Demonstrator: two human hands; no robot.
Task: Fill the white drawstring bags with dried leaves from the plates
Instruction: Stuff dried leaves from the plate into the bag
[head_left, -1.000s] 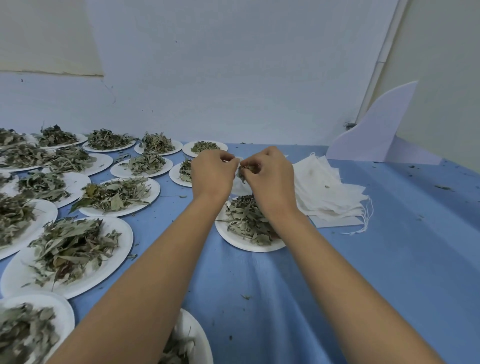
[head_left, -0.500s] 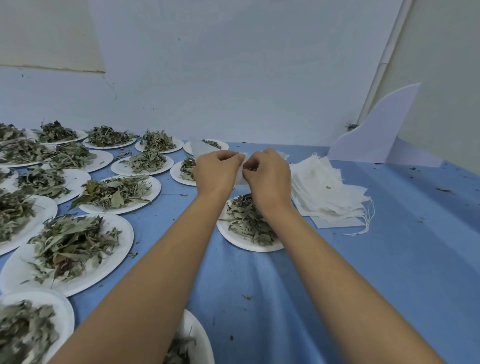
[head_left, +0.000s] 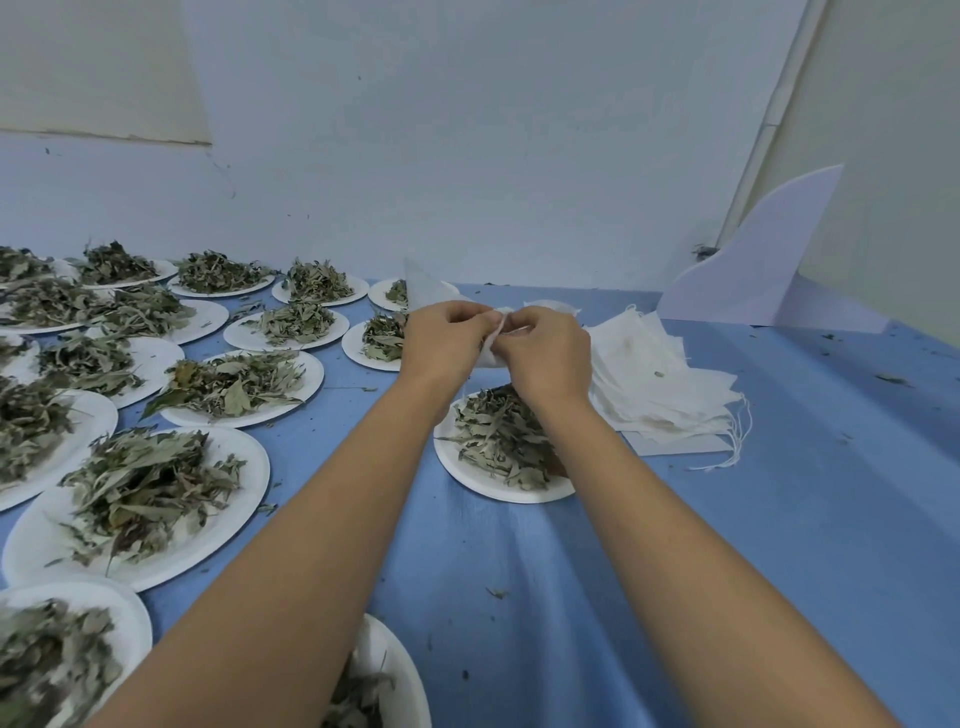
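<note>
Grips on bag, blue tablecloth

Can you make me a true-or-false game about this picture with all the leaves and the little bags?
1. The left hand and the right hand both pinch one white bag. True.
2. A stack of empty bags lies to the right of the plate below the hands. True.
3. That plate is empty. False: dried leaves are heaped on it.
4. Everything sits on a red cloth. False: the cloth is blue.
5. Only one plate has leaves. False: many plates on the left hold leaves too.
</note>
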